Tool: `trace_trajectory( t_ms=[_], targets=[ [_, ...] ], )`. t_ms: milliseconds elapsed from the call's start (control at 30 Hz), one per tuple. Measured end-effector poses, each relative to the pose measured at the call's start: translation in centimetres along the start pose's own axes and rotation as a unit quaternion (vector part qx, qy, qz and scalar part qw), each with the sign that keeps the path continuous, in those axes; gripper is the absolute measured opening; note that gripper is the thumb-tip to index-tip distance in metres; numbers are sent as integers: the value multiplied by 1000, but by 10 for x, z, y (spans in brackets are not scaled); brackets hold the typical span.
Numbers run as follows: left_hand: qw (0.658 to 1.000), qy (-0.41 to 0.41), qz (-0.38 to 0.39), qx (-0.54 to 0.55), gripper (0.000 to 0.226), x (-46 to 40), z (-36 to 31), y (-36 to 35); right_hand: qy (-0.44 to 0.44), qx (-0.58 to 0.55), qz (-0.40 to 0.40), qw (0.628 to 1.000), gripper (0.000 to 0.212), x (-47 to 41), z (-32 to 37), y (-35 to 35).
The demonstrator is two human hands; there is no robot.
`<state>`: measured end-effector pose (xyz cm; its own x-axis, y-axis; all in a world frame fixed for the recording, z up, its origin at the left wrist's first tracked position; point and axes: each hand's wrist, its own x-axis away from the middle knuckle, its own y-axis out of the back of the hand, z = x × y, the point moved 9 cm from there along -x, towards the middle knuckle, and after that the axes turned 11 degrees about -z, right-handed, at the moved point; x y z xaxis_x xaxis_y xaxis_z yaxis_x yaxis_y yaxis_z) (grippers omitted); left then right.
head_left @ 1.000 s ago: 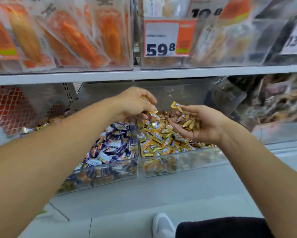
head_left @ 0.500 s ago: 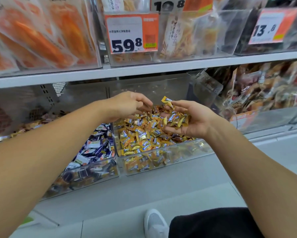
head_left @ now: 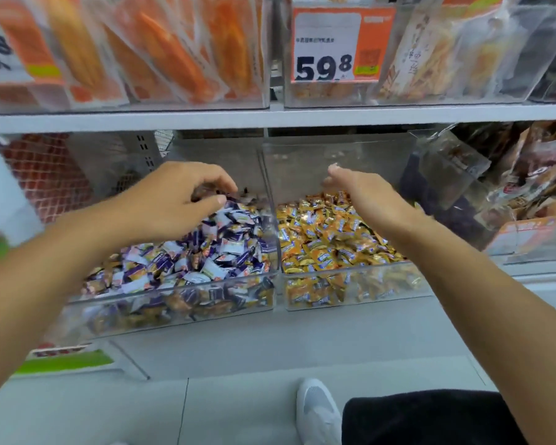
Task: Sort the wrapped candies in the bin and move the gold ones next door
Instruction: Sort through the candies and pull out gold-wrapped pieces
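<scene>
The left hand [head_left: 177, 200] hangs over the back of the clear plastic bin of purple-and-white wrapped candies [head_left: 190, 261], knuckles up, fingers curled downward with thumb and fingertips drawn close together just above the heap; whether anything is pinched between them cannot be told, since the fingers hide it. The right hand [head_left: 363, 194] reaches over the neighbouring clear plastic bin of gold wrapped candies [head_left: 328, 239], fingers stretched forward and relaxed, palm turned down and inward, holding nothing that shows. The gold candies lie directly beneath and in front of this hand, filling their bin from the front wall to about midway back. A few gold wrappers are mixed among the purple ones near the front-left corner of the left bin [head_left: 180, 303]. The two bins stand side by side, touching along a shared clear wall [head_left: 270, 220], on the lower grey shelf [head_left: 238, 342]. Above them, on the upper shelf's edge [head_left: 270, 118], stand clear boxes of orange snack packets [head_left: 161, 49] and an orange-and-white price tag [head_left: 337, 43] reading 59.8. At the bottom edge a white shoe [head_left: 316, 409] shows on the floor.
</scene>
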<state>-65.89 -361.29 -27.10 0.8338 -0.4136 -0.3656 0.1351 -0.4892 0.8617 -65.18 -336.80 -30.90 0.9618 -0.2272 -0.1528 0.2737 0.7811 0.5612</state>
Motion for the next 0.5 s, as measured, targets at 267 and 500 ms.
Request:
trace_trajectory(
  t_ms=[267,500],
  targets=[
    [980,69,-125,-138,22,106,150,77,476,135,175,851,27,100,164,-162],
    [949,76,-306,-12,35,131,175,92,661,296,339,600,41,113,192,-357]
  ],
)
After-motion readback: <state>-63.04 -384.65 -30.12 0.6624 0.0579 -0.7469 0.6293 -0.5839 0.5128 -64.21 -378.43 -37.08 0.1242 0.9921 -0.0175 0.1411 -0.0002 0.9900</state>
